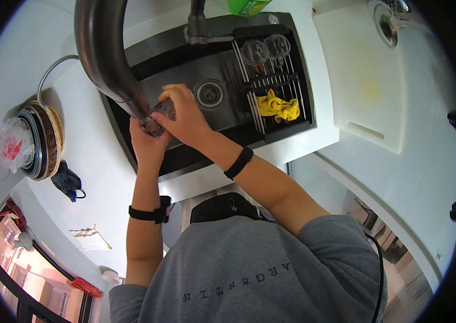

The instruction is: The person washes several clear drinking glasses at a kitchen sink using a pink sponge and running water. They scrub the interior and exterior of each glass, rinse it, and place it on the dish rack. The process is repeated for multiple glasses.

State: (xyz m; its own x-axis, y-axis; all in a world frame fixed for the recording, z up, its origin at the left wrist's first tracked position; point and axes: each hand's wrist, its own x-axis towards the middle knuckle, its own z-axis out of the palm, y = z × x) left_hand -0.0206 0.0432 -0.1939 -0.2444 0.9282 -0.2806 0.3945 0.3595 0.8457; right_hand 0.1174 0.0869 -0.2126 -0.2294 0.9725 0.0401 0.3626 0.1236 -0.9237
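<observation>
My left hand (149, 149) and my right hand (187, 117) are both around a transparent drinking glass (153, 127), over the left half of a dark sink (228, 64). The left hand grips it from the near left side, and the right hand has its thumb and fingers on the other end. Right above the glass ends the spout of a thick dark metal faucet (103, 52), which hides part of it. Whether water is running cannot be told.
A metal drying rack (251, 109) spans the sink's right side, bearing two glasses (255, 52) and a crumpled yellow cloth (278, 107). A green bottle (248, 6) stands behind the sink. Farther right lies a white cutting board (367, 80). Stacked baskets and bowls (48, 141) sit left.
</observation>
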